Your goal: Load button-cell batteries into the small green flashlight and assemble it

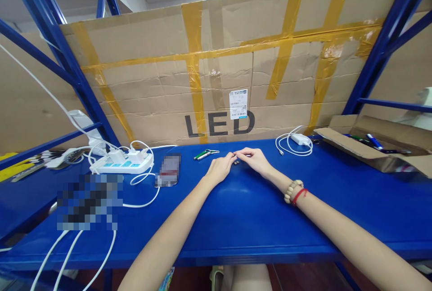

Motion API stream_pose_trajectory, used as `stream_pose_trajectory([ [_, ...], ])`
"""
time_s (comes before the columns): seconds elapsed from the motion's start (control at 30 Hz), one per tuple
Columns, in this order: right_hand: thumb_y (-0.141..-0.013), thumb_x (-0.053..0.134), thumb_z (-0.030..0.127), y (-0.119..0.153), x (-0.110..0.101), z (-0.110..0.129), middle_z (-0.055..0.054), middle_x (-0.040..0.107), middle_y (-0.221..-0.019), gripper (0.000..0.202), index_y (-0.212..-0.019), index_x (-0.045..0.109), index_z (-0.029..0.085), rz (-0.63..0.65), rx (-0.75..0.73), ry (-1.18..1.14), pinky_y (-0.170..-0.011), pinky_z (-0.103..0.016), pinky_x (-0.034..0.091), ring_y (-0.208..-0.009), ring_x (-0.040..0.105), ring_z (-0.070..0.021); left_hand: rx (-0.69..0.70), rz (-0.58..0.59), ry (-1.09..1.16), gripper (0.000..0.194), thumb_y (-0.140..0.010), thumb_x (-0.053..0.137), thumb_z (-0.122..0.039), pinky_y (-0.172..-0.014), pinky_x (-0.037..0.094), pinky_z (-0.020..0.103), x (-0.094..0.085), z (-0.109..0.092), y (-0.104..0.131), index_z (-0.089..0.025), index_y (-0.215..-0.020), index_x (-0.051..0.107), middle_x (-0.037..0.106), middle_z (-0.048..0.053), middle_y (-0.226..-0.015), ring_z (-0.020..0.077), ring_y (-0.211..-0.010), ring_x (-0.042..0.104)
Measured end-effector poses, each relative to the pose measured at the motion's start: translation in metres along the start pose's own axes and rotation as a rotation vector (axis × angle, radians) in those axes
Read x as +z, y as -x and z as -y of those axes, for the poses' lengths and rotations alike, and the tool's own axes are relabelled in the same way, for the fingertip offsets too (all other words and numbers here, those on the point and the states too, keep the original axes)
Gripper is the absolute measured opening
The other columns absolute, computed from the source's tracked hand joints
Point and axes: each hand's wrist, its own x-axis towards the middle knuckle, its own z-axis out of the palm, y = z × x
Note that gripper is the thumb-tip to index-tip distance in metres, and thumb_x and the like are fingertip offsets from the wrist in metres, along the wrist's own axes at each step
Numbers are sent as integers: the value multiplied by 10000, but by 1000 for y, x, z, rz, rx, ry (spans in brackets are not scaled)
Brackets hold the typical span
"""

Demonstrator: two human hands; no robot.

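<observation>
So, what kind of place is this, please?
Probably a small workshop or warehouse workstation: a blue metal shelf serves as the bench, backed by taped cardboard marked LED, with a power strip full of chargers and an open carton of small parts.

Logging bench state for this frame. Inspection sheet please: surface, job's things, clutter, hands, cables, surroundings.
Surface: blue table, bare in front of the person.
Job's things: small dark parts on the table between the fingertips; too small to identify.
Clutter: green pen-like tool, phone, open cardboard box with pens inside.
Hands: left hand and right hand rest on the table, fingertips meeting at the small parts; grip unclear. Bead bracelet on the right wrist.
Cables: white power strip with chargers plugged in and white leads trailing off the front edge; coiled white charger cable.
Surroundings: taped cardboard sheet printed LED, blue rack posts.
</observation>
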Motion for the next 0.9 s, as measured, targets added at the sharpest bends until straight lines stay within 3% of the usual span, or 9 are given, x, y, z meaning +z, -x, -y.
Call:
stream_pose_trajectory([
  [0.4, -675, 635, 446, 1, 1, 5, -75, 696, -867, 325, -807, 713, 160, -40, 60, -57, -747, -313, 488, -820, 632, -199, 33, 31, 10, 231, -899, 348, -195, -636, 413, 204, 0, 2, 0, -242, -1071, 495, 675, 5, -923, 172, -836, 640],
  [0.6, -684, 618, 460, -2, -1, -1, -93, 699, -932, 364, -858, 704, 153, -139, 92, -62, -795, -339, 492, -884, 635, -224, -6, -17, -10, 268, -947, 244, -310, -631, 414, 207, 1, 1, -1, -240, -1062, 476, 667, -3, -869, 152, -807, 630],
  [0.9, -691, 607, 424, -6, -7, -15, -102, 704, -892, 338, -832, 700, 132, -189, 78, 22, -782, -346, 504, -826, 650, -223, 39, -46, -99, 187, -895, 425, -332, -788, 416, 255, 4, 1, -4, -233, -974, 562, 626, 17, -956, 172, -927, 553],
])
